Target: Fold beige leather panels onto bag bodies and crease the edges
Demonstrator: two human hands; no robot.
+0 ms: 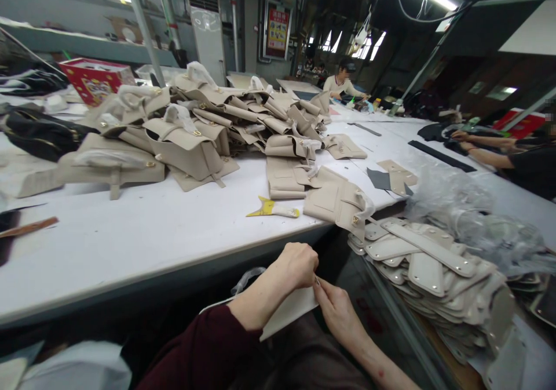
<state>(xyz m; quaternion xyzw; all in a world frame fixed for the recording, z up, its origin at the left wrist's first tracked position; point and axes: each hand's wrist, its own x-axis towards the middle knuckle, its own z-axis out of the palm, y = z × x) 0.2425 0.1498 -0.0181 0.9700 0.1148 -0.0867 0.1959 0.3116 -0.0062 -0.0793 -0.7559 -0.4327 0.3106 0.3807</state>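
In my lap lies a beige leather bag [290,313], partly hidden by my forearms, with a plastic-wrapped loop [248,277] showing behind my left wrist. My left hand [297,265] is closed at the bag's upper edge, its fingers curled down and mostly out of sight. Close beside it, my right hand [336,308] pinches the same edge between thumb and fingers. Just beyond my hands, another beige bag piece [332,201] with a plastic-wrapped strap hangs at the table edge. A yellow-and-white tool [273,208] lies on the table near it.
A big heap of beige bags [243,112] covers the back of the white table [130,228]. To my right are stacked beige leather pieces [434,268] with metal studs and crumpled clear plastic [478,216]. Co-workers sit at the far table [343,86] and at the right.
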